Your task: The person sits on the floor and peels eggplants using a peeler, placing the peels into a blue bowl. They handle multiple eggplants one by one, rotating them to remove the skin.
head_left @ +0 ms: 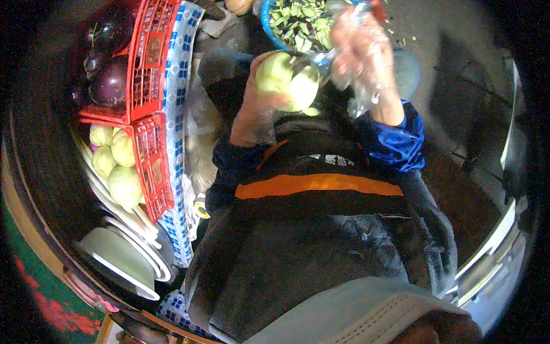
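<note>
My left hand (260, 97), in a clear plastic glove, is closed around a large round pale-green vegetable (302, 89) that looks like a peeled eggplant. A dark patch shows on its upper side. Right beside it, my right hand (364, 51), also gloved in clear plastic and smeared by motion, grips a shiny blue-silver tool (323, 57) that looks like a peeler. The tool's end is close to the vegetable; whether it touches I cannot tell. Beyond both hands, a blue-rimmed basin (267, 24) holds many pale-green peelings (303, 20).
On the left, a red plastic crate (150, 57) holds dark purple eggplants (112, 83). A nearer red crate (153, 166) holds several pale-green peeled vegetables (123, 186). Stacked pale baskets (117, 261) stand nearer still, on a blue-checked cloth (176, 86). Scraps lie on the floor right of the basin.
</note>
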Demonstrator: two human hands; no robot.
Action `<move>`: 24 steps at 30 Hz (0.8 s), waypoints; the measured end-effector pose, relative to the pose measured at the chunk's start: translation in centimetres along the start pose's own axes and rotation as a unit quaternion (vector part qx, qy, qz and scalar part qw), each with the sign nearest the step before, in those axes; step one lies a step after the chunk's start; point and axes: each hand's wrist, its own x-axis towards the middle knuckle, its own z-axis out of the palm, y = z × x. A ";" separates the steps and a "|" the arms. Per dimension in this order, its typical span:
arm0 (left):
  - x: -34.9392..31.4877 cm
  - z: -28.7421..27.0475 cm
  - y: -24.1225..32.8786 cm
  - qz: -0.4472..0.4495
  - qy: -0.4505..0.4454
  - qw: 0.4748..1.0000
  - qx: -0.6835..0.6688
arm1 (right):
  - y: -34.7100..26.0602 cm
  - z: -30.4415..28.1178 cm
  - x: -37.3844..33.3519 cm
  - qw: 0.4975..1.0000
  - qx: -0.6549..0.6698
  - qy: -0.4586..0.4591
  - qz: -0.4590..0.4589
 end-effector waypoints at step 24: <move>-1.4 0.4 0.6 -0.070 0.009 0.985 -0.158 | 2.4 -4.0 3.0 0.981 -0.147 0.118 0.036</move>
